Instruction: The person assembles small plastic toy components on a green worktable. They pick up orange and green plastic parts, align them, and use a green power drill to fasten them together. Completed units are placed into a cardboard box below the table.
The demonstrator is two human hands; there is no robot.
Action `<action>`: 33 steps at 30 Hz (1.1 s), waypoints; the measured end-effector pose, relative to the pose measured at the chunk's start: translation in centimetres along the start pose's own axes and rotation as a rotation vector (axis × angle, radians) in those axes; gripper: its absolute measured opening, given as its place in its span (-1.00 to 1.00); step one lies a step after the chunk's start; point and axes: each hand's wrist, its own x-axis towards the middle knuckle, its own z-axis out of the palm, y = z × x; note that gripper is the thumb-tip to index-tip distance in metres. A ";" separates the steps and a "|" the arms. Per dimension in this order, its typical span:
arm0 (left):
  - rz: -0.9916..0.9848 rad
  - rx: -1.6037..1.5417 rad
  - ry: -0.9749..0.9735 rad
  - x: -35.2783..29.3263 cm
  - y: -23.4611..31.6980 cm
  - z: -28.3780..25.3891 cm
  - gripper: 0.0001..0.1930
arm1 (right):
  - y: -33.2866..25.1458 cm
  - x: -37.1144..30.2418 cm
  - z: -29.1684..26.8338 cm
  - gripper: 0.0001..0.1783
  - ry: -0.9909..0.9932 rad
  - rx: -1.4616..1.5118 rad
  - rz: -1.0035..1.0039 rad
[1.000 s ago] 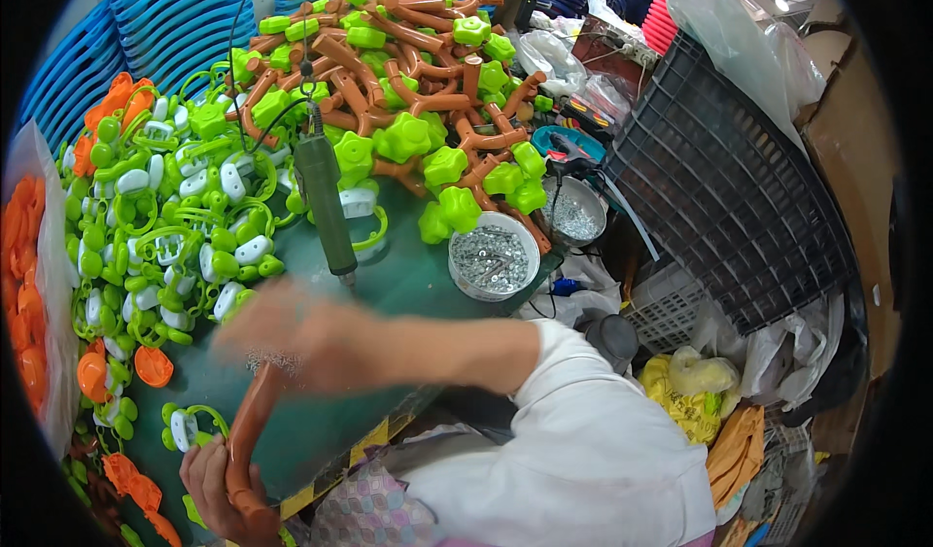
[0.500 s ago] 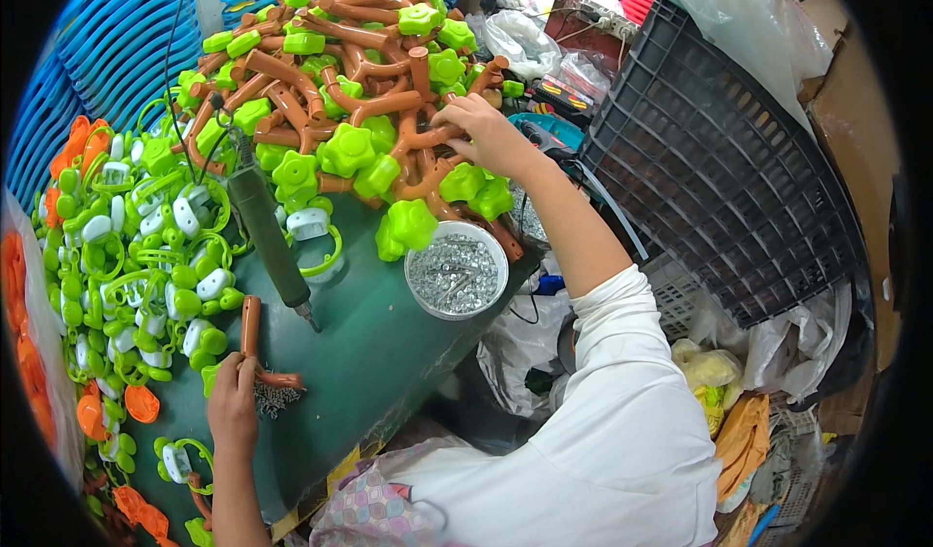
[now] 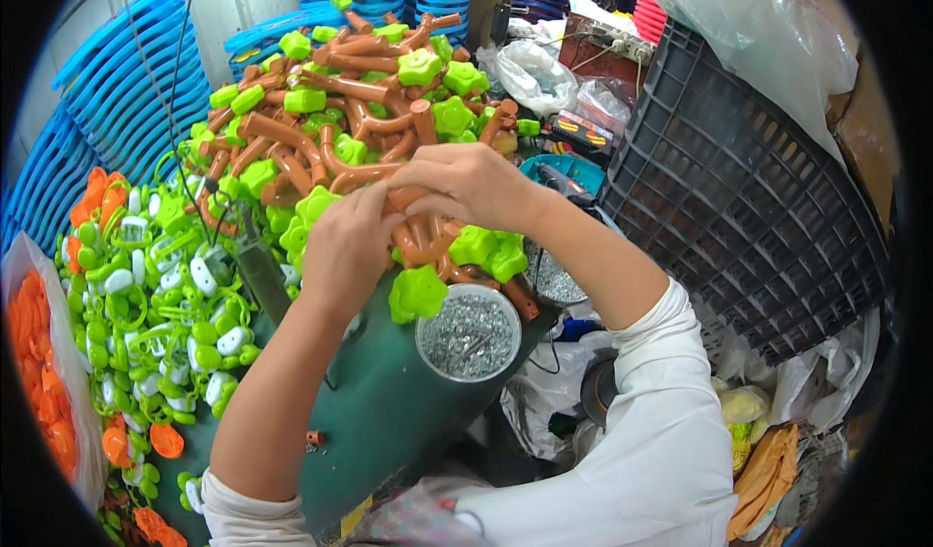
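Both hands are brought together over the middle of a green worktop (image 3: 389, 421), at the near foot of a heap of plastic parts. The left hand (image 3: 348, 246) is curled, fingers bent down and pressed against brown branch-shaped pieces (image 3: 418, 241); what exactly is pinched under it is hidden by the hand itself. The right hand (image 3: 465, 186) is arched above and just beside it, fingers closed around the top of the same brown pieces, so the piece appears to be gripped between the two hands. Both forearms are bare, with white sleeves pushed up to the elbow.

The brown pieces are capped with bright green flower-shaped knobs (image 3: 418, 292), several of which lie touching the hands. Behind the hands the heap of brown and green parts (image 3: 340, 90) is piled up toward the far edge of the worktop.

Just in front of the right hand, near the right edge of the worktop, a round white tub filled with small silvery screws (image 3: 469, 333) is set. To the left of the left hand a dark cylindrical tool (image 3: 260, 270) is seen hanging on a cable. Along the left edge a spread of small green and white parts (image 3: 165, 304) is laid, with orange parts (image 3: 44, 392) beyond. A dark plastic crate (image 3: 748, 207) is leaned at the right, and blue stacked pieces (image 3: 117, 90) fill the far left corner.
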 end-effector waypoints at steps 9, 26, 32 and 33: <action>0.093 0.214 0.058 -2.2 -0.2 0.7 -0.62 | 13.4 6.1 -3.8 -0.51 0.154 0.581 0.475; 0.223 0.283 -0.395 -4.3 -2.8 2.9 -0.75 | 37.0 13.3 1.7 -0.63 1.129 0.321 0.673; 0.133 0.064 -0.381 -2.9 -4.0 2.8 -0.54 | 20.6 18.5 -9.8 -0.62 1.179 -0.200 0.238; 0.097 -0.045 -0.357 -3.3 -3.7 2.0 -0.53 | 16.5 18.4 -10.0 -0.60 1.044 -0.253 0.154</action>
